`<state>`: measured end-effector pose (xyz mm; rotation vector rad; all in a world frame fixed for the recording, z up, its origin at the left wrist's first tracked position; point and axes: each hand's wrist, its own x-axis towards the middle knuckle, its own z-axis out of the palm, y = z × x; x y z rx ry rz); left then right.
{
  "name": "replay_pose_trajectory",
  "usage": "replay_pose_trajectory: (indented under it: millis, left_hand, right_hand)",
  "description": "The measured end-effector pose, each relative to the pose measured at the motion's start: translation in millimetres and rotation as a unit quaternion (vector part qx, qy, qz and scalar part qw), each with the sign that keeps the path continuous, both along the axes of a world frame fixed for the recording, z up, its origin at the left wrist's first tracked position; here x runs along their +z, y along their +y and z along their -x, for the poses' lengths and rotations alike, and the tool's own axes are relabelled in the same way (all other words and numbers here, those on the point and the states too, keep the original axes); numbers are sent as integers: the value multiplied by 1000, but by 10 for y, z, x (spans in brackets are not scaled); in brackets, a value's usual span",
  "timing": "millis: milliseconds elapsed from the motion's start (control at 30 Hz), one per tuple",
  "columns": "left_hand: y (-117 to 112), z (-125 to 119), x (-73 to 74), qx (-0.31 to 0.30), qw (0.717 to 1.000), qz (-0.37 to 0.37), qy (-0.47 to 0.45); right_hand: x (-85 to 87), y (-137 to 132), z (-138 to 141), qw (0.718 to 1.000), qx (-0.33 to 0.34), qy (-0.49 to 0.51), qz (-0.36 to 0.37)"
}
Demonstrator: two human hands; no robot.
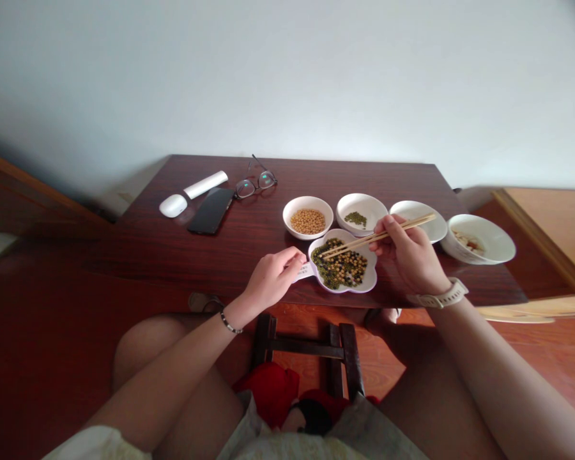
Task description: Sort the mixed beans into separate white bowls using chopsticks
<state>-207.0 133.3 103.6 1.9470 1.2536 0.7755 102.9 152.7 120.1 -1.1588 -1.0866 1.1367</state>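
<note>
My left hand (274,276) is closed round the short handle of a white, flower-shaped dish (372,273) with a purple rim. Mixed beans (345,271), green, black and yellow, lie in that dish. Between the fingers of my right hand (409,252) is a pair of wooden chopsticks (364,241), their tips down among the beans at the dish's left side. Just behind stand a white bowl (287,223) of yellow soybeans (308,221) and another white bowl (376,207) with a few green beans (356,219). My right hand partly hides a third white bowl (434,220).
At the far right a larger white bowl (501,246) holds pale and reddish bits. Glasses (256,185), a black phone (211,211), a white cylinder (206,184) and a rounded white case (173,206) lie on the left of the dark wooden table (144,249). A wall rises behind it.
</note>
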Motion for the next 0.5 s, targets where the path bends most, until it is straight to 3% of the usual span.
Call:
replay_pose_trajectory:
  millis: [267, 500]
  left_hand:
    - [-1, -3, 3, 0, 1000, 1, -1]
    - [-1, -6, 8, -1, 1000, -2, -1]
  right_hand:
    - [-123, 37, 6, 1000, 19, -1, -4]
    - [-119, 39, 28, 1000, 19, -6, -3]
